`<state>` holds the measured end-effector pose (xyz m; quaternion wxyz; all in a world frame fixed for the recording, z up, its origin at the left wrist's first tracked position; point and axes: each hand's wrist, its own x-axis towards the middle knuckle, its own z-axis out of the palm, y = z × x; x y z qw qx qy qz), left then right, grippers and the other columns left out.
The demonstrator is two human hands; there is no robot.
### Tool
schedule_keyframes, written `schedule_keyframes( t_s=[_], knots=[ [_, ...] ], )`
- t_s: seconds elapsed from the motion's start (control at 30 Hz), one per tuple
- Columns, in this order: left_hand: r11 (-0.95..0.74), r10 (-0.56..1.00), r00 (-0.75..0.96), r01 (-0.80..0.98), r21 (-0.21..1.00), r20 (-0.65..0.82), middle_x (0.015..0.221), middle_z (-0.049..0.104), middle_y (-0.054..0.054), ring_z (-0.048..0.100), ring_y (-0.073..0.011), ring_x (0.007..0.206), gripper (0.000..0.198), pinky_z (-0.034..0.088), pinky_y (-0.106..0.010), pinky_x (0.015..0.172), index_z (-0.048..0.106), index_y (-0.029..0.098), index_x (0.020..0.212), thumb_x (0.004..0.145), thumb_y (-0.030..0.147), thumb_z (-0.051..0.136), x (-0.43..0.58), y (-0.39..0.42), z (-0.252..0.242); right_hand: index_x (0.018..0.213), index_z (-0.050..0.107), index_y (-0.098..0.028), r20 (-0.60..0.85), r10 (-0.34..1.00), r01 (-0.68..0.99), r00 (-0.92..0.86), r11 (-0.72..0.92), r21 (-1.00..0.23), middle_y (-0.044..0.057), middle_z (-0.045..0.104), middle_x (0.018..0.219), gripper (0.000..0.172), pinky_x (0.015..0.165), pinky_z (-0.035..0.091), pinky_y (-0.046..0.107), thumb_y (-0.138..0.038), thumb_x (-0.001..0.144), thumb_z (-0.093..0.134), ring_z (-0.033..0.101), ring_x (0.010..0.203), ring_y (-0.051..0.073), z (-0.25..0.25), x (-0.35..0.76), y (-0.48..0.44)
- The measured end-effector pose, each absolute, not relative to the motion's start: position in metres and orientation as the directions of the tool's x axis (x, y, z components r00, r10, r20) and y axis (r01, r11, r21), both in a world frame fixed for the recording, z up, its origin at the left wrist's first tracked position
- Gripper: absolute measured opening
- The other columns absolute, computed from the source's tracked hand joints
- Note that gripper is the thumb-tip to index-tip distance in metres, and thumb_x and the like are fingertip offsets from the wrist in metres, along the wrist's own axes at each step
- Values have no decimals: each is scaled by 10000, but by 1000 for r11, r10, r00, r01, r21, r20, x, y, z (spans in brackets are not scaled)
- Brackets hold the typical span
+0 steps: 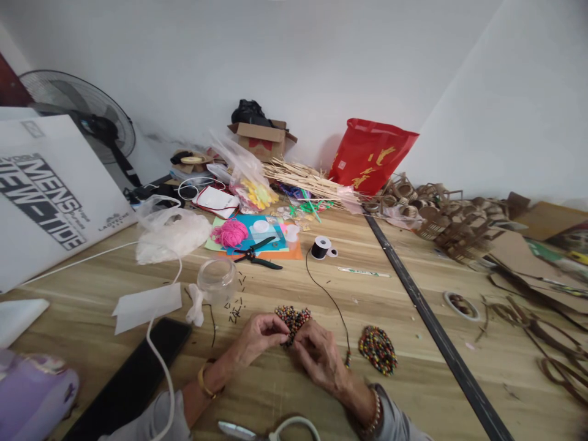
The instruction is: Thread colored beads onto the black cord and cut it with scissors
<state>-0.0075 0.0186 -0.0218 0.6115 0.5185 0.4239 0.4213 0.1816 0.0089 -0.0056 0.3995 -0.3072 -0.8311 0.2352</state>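
A bunched piece of small multicoloured beads (293,318) lies on the wooden table in front of me. My left hand (263,334) pinches at its near left side, thumb and forefinger together. From the right, my right hand (321,354) is closed at the near edge of the same beads, its fingertips partly hidden. Beyond my right wrist rests a coiled string of coloured beads (377,350). A dark cord (316,280) runs from a spool (321,247) down to a few threaded beads (348,358). Scissors (275,430) lie close to me at the bottom edge.
Black-handled pliers (257,252) lie on coloured sheets beside pink yarn (230,233). A clear jar (217,280) stands near short dark bits. A white cable (158,361) crosses on the left. A dark strip (427,312) runs along the table at right, near a small dish (461,305).
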Motion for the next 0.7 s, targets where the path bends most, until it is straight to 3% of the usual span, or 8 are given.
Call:
schedule_keyframes(
  t_s=[0.7],
  knots=[
    [117,949,305,-93,989,-83,641,678,-7,580,-137,613,166,447,-241,628,683,138,688,608,258,765,-8,20,-23,813,538,-191,515,703,330,-491,697,-637,28,575,713,83,566,400,248,-147,873,501,517,647,147,-6,182,9]
  ],
)
